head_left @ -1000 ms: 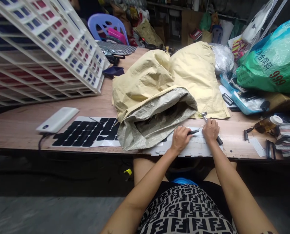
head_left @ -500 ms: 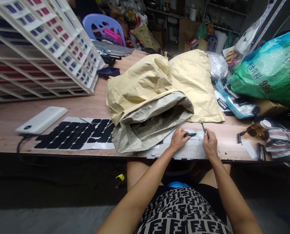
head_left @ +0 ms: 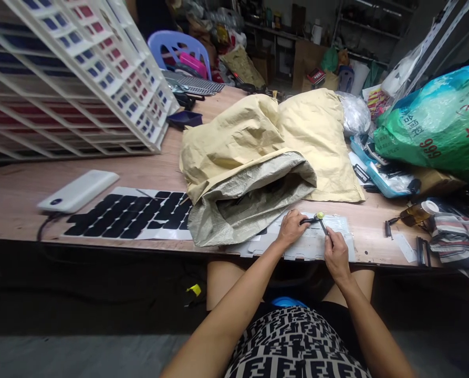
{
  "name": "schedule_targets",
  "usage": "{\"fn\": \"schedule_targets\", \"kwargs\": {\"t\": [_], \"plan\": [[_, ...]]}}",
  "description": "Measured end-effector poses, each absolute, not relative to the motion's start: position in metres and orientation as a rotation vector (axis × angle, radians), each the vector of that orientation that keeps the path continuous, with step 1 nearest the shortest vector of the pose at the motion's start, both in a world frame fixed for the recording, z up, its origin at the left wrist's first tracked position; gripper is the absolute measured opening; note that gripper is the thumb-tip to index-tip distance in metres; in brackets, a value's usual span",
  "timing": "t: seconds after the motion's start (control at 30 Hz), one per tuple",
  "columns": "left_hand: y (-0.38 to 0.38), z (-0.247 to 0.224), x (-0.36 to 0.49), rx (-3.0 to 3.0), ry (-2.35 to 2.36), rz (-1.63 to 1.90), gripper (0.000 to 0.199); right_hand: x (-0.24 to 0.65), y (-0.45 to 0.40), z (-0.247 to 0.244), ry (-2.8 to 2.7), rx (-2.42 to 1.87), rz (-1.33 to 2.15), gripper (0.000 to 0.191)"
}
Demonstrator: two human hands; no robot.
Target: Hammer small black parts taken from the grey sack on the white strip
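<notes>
My left hand [head_left: 293,227] is closed on a small black part [head_left: 308,221] above a pale board [head_left: 305,244] at the table's front edge. In my right hand [head_left: 336,254] is a thin metal tool [head_left: 323,226] with a yellow-green round tip, and that tip is at the free end of the black part. Just behind and left of my left hand lies an open woven sack [head_left: 234,226], its grey inside showing. What the sack holds is too dark to tell.
A white crate [head_left: 139,131] stands at the left, near a white power bank [head_left: 79,191] and black pieces on white sheets [head_left: 167,233]. A yellow sack [head_left: 316,142] lies behind. At the right are a green bag [head_left: 435,126], a blue tray [head_left: 379,181] and a bottle [head_left: 413,215].
My right hand has moved left and tilted the tool, bringing its tip to the black part. My left hand still holds that part. The view has shifted slightly.
</notes>
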State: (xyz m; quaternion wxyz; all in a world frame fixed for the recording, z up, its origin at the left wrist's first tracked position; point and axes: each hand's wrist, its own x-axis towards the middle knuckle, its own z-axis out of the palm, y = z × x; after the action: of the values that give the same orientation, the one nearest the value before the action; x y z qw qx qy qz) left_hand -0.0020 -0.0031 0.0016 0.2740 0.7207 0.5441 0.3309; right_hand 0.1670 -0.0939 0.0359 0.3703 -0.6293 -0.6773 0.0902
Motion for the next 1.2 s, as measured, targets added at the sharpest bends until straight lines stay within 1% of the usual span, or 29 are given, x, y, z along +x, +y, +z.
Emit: {"fn": "schedule_targets", "kwargs": {"t": [0.13,0.3,0.47,0.53,0.63,0.77,0.83,0.93,1.0,1.07,1.13,1.2], "plan": [[-0.002,0.003,-0.002,1.931,1.449,0.877,0.014,0.16,-0.095,0.043,-1.759,-1.532,0.249,0.037],[0.0,0.004,-0.003,1.929,1.449,0.856,0.012,0.153,-0.098,0.035,-1.825,-1.556,0.288,0.037],[0.0,0.003,-0.002,1.924,1.434,0.905,0.018,0.165,-0.069,0.035,-1.763,-1.597,0.223,0.037],[-0.001,0.002,-0.001,1.93,1.44,0.915,0.017,0.17,-0.048,0.037,-1.729,-1.704,0.149,0.039],[0.0,0.002,-0.001,1.946,1.446,0.917,0.014,0.173,-0.019,0.038,-1.684,-1.977,0.065,0.04],[0.0,0.01,-0.005,1.951,1.369,0.993,0.013,0.171,-0.005,0.036,-1.68,-2.194,-0.086,0.041],[-0.012,0.016,-0.011,1.943,1.269,1.086,0.017,0.169,-0.006,0.035,-1.713,-2.235,-0.159,0.04],[-0.055,0.017,-0.021,1.99,1.073,1.17,0.026,0.169,-0.01,0.034,-1.76,-2.275,-0.219,0.04],[-0.094,0.009,-0.028,2.05,0.961,1.101,0.029,0.168,-0.01,0.033,-1.789,-2.281,-0.251,0.04],[-0.129,-0.007,-0.031,2.059,0.953,0.917,0.03,0.167,-0.009,0.034,-1.814,-2.283,-0.255,0.041],[-0.15,-0.026,-0.032,1.982,1.105,0.672,0.03,0.165,-0.008,0.035,-1.819,-2.291,-0.22,0.041],[-0.154,-0.044,-0.03,1.839,1.337,0.415,0.032,0.165,-0.008,0.036,-1.813,-2.295,-0.178,0.041]]}}
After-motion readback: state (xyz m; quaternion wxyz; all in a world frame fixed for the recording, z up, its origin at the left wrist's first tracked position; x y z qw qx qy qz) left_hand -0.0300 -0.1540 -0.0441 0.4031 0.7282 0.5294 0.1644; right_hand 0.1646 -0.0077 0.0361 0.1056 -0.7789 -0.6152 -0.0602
